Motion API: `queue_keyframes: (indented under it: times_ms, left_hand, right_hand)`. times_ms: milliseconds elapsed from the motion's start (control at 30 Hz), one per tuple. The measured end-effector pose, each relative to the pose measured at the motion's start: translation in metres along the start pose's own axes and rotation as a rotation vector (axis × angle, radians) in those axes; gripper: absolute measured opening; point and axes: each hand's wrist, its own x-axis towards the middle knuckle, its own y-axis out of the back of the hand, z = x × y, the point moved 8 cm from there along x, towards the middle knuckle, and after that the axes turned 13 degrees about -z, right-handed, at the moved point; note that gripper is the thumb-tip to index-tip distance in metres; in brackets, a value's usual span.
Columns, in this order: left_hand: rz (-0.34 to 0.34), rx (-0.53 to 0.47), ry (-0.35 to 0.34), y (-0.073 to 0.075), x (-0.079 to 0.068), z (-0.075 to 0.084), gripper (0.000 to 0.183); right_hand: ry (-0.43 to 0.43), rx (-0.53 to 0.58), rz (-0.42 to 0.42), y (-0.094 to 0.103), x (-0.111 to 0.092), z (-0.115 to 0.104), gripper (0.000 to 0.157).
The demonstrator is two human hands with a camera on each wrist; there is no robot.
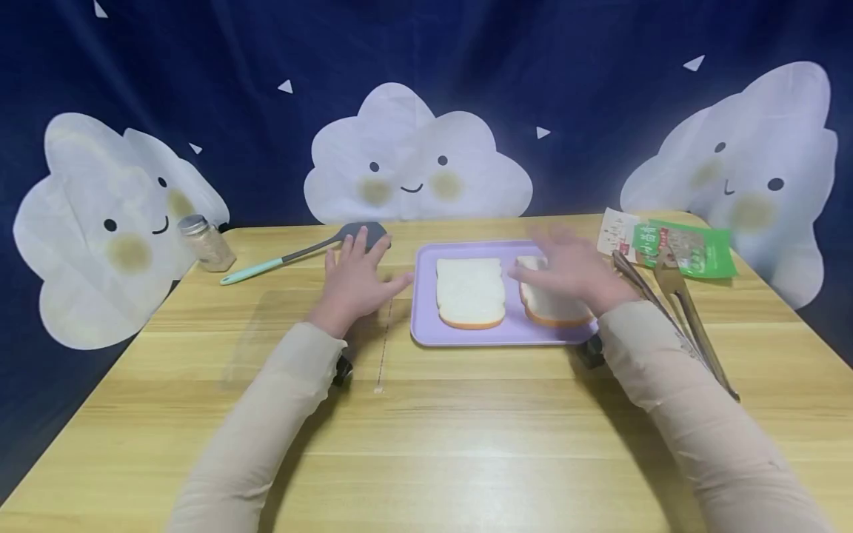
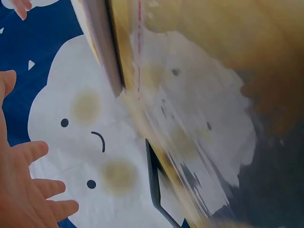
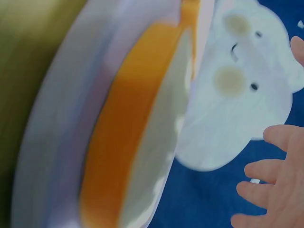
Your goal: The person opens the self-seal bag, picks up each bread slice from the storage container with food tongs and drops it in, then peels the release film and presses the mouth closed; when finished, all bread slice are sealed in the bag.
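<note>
My left hand (image 1: pixel 356 281) hovers with fingers spread over a clear plastic bag (image 1: pixel 256 344) lying flat on the table. A thin red line runs along the bag's right edge, and the left wrist view shows the shiny film (image 2: pixel 199 118) below the hand. My right hand (image 1: pixel 576 270), blurred in the head view, is spread over the right bread slice (image 1: pixel 553 309) and covers part of it. A second bread slice (image 1: pixel 470 291) lies beside it on a lilac tray (image 1: pixel 493 337). In the right wrist view the fingers (image 3: pixel 266 194) stand apart above the slice's orange-brown crust (image 3: pixel 118 123).
A spatula (image 1: pixel 266 268) with a mint handle and dark head lies behind the left hand. Farther left stands a lidded jar (image 1: pixel 208 246). At the right are brown tongs (image 1: pixel 708 348), a green packet (image 1: pixel 706 252) and a white packet (image 1: pixel 616 231). A cloud-print curtain (image 1: pixel 573 59) hangs behind.
</note>
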Motion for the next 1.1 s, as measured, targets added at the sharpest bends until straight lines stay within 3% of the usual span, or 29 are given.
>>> queue_keyframes:
  times_ms: [167,633,867,1100]
  left_hand:
    - [0.061,-0.021,-0.034,0.008,-0.009,-0.006,0.083]
    - [0.118,-0.138,-0.142,0.015,-0.033,-0.028,0.075]
    - [0.090,-0.138,-0.275,0.009,-0.042,-0.033,0.069]
    - [0.036,-0.175,-0.336,0.002,-0.049,-0.045,0.066]
  right_hand:
    - [0.125,-0.002,0.042,0.003,-0.002,-0.034,0.095]
    - [0.314,0.061,-0.035,-0.020,0.014,-0.106,0.090]
    - [0.407,0.079,-0.062,-0.035,0.021,-0.136,0.090]
    - [0.451,0.131,-0.104,-0.050,0.028,-0.156,0.091]
